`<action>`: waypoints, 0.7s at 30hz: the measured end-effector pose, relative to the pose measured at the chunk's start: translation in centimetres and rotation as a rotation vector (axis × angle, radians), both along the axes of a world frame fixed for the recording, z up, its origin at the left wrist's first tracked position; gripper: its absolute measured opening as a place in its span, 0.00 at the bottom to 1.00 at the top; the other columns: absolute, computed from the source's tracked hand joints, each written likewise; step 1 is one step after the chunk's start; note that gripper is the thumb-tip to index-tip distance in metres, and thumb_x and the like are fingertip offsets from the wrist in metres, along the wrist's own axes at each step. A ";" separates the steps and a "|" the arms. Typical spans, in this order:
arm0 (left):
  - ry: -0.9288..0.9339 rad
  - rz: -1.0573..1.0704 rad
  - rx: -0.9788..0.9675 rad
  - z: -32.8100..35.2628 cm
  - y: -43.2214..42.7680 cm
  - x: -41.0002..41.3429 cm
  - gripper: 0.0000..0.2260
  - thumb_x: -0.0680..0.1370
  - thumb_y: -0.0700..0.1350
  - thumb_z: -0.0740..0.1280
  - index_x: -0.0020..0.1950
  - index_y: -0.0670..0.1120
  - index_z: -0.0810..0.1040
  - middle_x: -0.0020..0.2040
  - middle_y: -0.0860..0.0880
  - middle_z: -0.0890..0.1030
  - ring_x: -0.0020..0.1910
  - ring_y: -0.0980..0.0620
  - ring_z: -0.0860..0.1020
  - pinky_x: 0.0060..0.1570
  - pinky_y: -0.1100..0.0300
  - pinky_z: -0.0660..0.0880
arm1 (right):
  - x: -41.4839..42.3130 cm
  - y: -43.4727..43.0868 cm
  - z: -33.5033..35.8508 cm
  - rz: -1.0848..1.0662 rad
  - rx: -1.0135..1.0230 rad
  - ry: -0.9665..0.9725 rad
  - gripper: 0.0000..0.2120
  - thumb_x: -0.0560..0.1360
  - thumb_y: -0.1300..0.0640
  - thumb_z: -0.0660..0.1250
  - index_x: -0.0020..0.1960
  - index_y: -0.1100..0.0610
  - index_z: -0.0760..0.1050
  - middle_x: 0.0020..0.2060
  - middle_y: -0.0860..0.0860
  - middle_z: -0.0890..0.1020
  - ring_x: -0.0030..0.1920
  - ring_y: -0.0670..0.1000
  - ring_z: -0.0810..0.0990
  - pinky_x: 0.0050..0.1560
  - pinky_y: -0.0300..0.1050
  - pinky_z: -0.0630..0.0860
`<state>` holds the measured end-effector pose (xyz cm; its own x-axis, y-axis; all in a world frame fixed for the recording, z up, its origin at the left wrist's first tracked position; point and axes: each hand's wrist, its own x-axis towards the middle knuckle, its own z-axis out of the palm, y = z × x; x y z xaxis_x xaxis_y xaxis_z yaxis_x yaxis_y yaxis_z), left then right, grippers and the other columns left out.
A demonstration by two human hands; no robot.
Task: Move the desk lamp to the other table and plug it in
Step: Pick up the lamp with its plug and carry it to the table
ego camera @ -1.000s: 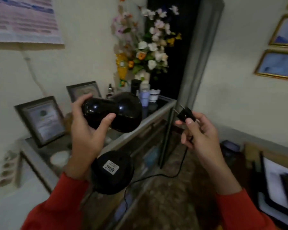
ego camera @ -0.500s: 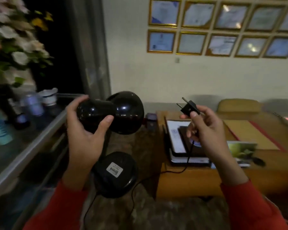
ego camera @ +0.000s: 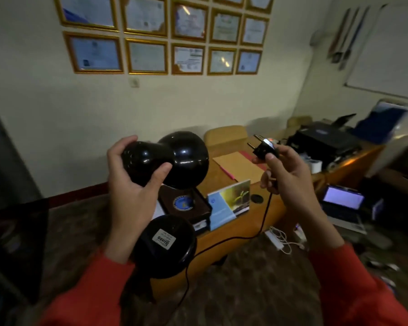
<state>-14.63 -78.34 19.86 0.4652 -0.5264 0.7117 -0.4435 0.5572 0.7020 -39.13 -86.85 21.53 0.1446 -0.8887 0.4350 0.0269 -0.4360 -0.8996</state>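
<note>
A glossy black desk lamp [ego camera: 184, 158] hangs in the air in front of me. My left hand [ego camera: 132, 189] is wrapped around the back of its shade. Its round base [ego camera: 167, 245], with a white label, dangles below my wrist. My right hand [ego camera: 285, 175] pinches the lamp's black two-pin plug [ego camera: 263, 147], pins pointing up and left. The black cord [ego camera: 250, 236] loops from the plug down to the base. A wooden table [ego camera: 240, 229] stands just beyond both hands.
On the table lie a dark plaque box [ego camera: 186, 203], a desk calendar [ego camera: 229, 203], an orange folder [ego camera: 238, 165] and a printer [ego camera: 323, 140]. A white power strip [ego camera: 275, 241] and an open laptop [ego camera: 342, 203] sit on the floor at right. Framed certificates [ego camera: 165, 36] cover the wall.
My view has swung right, from the glass cabinet with flowers to the wooden table. Both hands keep the same hold on the lamp and plug.
</note>
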 end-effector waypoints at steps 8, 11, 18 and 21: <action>0.015 -0.124 -0.018 -1.7 -13.0 -9.5 0.26 0.68 0.45 0.73 0.61 0.57 0.66 0.54 0.63 0.72 0.52 0.71 0.74 0.49 0.80 0.70 | -10.4 -9.2 -1.1 -0.135 -0.003 0.017 0.09 0.80 0.60 0.60 0.59 0.58 0.72 0.40 0.49 0.85 0.28 0.53 0.74 0.24 0.33 0.71; 0.023 -0.144 -0.032 -2.0 -18.1 -13.8 0.26 0.68 0.45 0.73 0.61 0.56 0.67 0.53 0.64 0.72 0.52 0.71 0.74 0.48 0.79 0.70 | -14.8 -13.1 -1.3 -0.156 -0.009 0.043 0.08 0.79 0.59 0.60 0.57 0.53 0.73 0.40 0.49 0.85 0.28 0.50 0.75 0.25 0.34 0.73; 0.081 -0.161 -0.039 -2.5 -29.2 -23.0 0.25 0.69 0.43 0.73 0.62 0.52 0.67 0.51 0.66 0.72 0.51 0.71 0.74 0.47 0.79 0.70 | -23.9 -22.0 -1.7 -0.224 0.006 0.108 0.08 0.79 0.59 0.60 0.54 0.48 0.74 0.43 0.52 0.84 0.27 0.44 0.77 0.28 0.40 0.73; 0.137 -0.154 -0.026 -3.2 -33.7 -26.0 0.25 0.69 0.44 0.73 0.63 0.49 0.67 0.53 0.63 0.72 0.51 0.71 0.74 0.47 0.79 0.71 | -26.7 -25.9 -2.4 -0.261 0.017 0.152 0.08 0.79 0.59 0.60 0.56 0.50 0.73 0.44 0.51 0.83 0.27 0.42 0.77 0.27 0.34 0.73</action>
